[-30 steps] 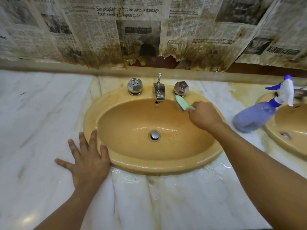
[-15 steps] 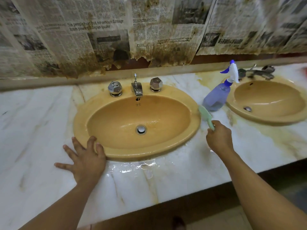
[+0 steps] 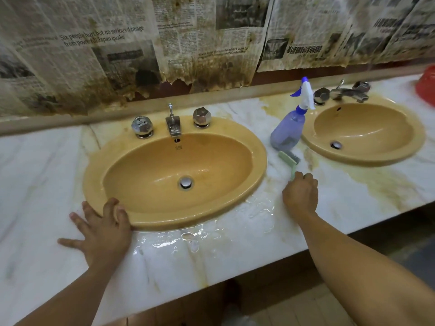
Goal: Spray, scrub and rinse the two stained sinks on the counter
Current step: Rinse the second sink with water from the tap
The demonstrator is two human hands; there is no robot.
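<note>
your left hand (image 3: 101, 234) lies spread flat on the worktop (image 3: 35, 172), fingertips touching the front rim of the left sink (image 3: 141, 175). that basin looks wet inside. water (image 3: 193, 236) is pooled on the marble just in front of it, so a palm you lean on could slide. btwn the sinks, your right hand (image 3: 300, 194) is curled round the handle of the green brush (image 3: 288, 158). its head is down on the worktop just beside the spray bottle (image 3: 286, 130); touching it or not, can't tell. swing the brush carelessly & you'll prob knock that bottle over, maybe into the right sink (image 3: 367, 158), which looks dry & not yet done.
</note>
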